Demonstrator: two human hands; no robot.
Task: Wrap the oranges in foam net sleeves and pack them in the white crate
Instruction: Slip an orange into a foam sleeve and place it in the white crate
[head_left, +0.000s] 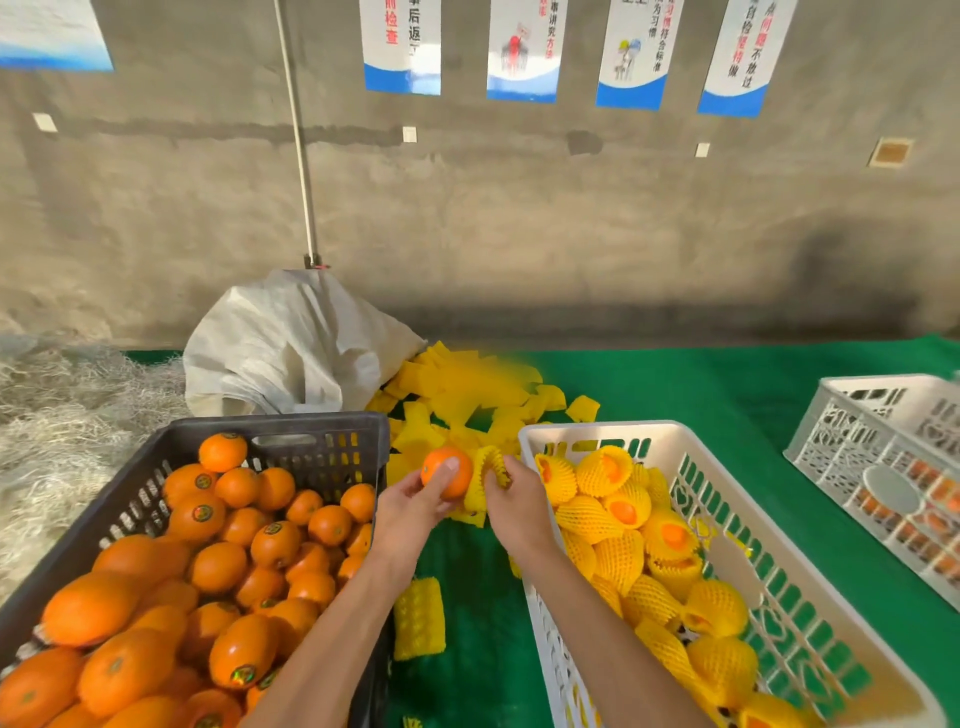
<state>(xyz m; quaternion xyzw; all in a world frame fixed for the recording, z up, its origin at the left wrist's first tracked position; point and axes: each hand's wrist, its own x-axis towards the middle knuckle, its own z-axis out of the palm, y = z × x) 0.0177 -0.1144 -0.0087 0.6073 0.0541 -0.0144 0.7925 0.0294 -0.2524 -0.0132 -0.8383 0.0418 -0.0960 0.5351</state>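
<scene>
The left hand (415, 506) is curling its grip around a bare orange (447, 472) above the green surface (727, 384), between the black crate (332, 441) and the white crate (696, 457), while the right hand (514, 501) is pinching a yellow foam sleeve (485, 475) touching the fruit.

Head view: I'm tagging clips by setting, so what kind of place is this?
Probably a fruit packing workshop: a black crate of bare oranges, a white crate of net-sleeved ones, and notice posters on a bare concrete wall.
</scene>
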